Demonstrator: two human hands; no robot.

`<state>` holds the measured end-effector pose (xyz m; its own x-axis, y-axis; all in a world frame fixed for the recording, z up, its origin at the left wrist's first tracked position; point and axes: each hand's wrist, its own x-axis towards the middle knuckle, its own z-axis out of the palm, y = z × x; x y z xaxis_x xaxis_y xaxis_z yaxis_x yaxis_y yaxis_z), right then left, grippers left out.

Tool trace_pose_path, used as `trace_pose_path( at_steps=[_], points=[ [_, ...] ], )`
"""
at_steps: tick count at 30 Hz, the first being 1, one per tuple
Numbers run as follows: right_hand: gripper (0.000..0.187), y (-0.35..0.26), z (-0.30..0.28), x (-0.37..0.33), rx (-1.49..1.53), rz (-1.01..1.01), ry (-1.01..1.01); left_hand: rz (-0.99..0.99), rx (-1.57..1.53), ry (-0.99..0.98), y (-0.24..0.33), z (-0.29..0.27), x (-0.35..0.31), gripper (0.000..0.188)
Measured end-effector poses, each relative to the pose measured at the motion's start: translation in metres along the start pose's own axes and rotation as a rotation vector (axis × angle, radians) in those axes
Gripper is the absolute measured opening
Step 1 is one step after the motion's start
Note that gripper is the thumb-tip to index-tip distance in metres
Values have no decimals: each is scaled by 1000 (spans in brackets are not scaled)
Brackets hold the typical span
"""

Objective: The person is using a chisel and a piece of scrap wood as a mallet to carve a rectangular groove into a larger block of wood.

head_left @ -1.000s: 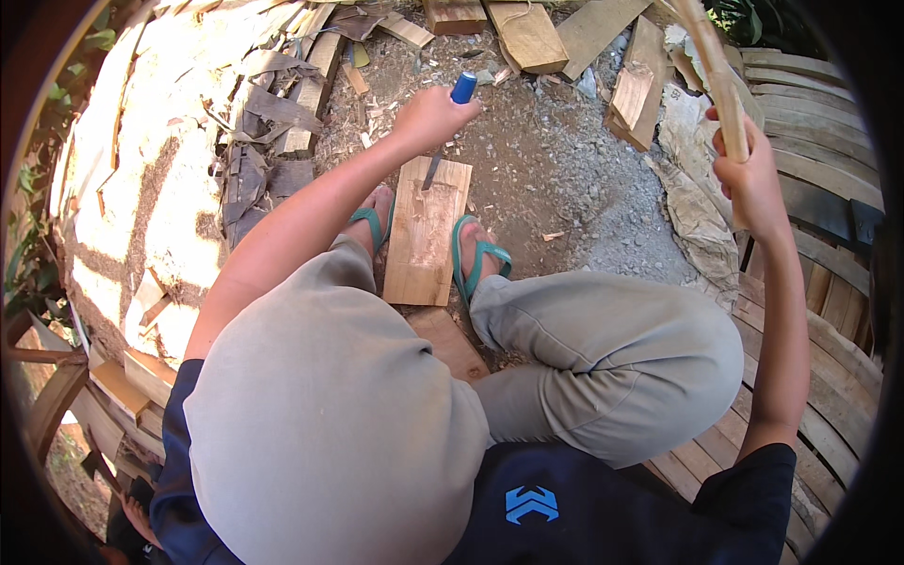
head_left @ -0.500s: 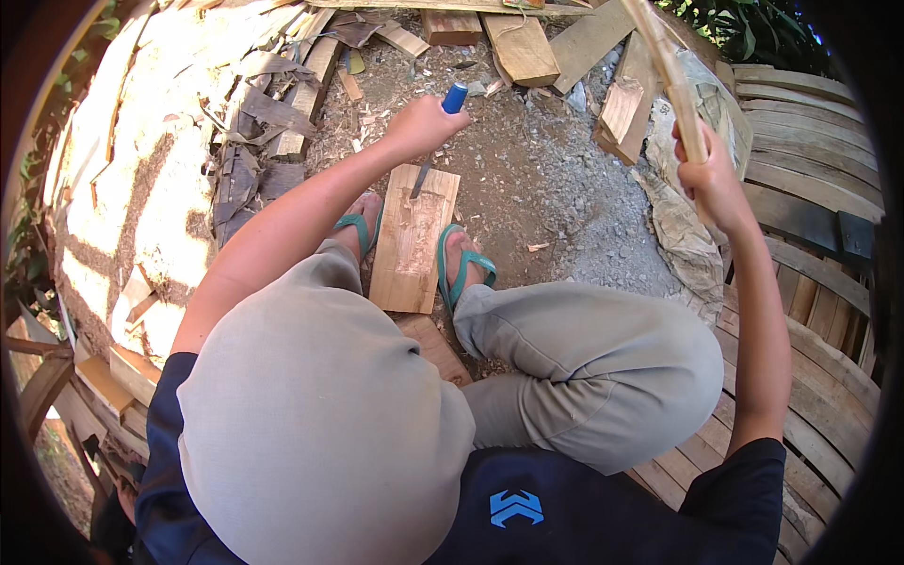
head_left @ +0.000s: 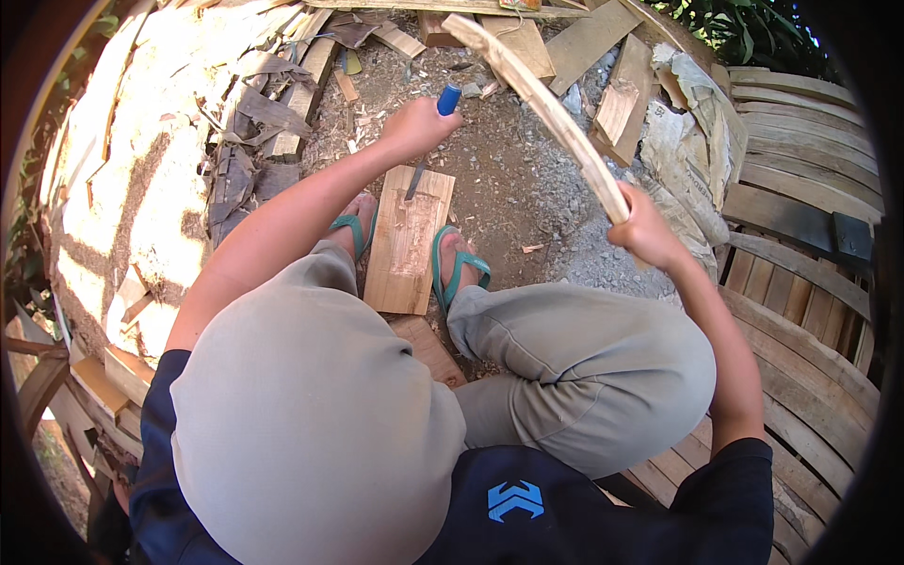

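Swung inward and down from the right over the past half second, the pale wooden stick (head_left: 565,127) slants above the ground (head_left: 504,193), as I watch from my remote station. On that ground, between the sandalled feet (head_left: 462,266), lies the wooden board (head_left: 411,247), a rough recess (head_left: 414,221) cut in its face. The right grip (head_left: 643,226) is wrapped around the stick's near end, the left grip (head_left: 419,125) around the chisel (head_left: 449,98), blade at the recess's far end. I judge good work needs a steady blade and square blows, clear of the fingers. Slatted wood (head_left: 824,372) spreads at right; a torn sack (head_left: 680,146), planks (head_left: 626,99) and wood chips (head_left: 533,249) lie around. Both feet stand in a slip's way.
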<state>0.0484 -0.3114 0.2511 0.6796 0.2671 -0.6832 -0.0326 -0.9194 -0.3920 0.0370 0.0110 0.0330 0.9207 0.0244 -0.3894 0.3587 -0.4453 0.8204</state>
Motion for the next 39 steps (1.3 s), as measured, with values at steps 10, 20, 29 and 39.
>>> trace_pose_path(
  at_steps=[10, 20, 29, 39],
  points=[
    [34, -57, -106, 34, 748, -506, 710, 0, -29, -37, -10, 6, 11, 46],
    [44, -41, -87, 27, -11, -136, 305, 26, -27, -64, -17, 5, 16, 50],
    [43, -26, 28, 13, 8, -215, 167, 125, 54, 47, -22, -1, 0, 55],
    [27, -69, -153, 28, 407, -176, 820, 163, -71, 87, -21, 1, -7, 49]
  ],
)
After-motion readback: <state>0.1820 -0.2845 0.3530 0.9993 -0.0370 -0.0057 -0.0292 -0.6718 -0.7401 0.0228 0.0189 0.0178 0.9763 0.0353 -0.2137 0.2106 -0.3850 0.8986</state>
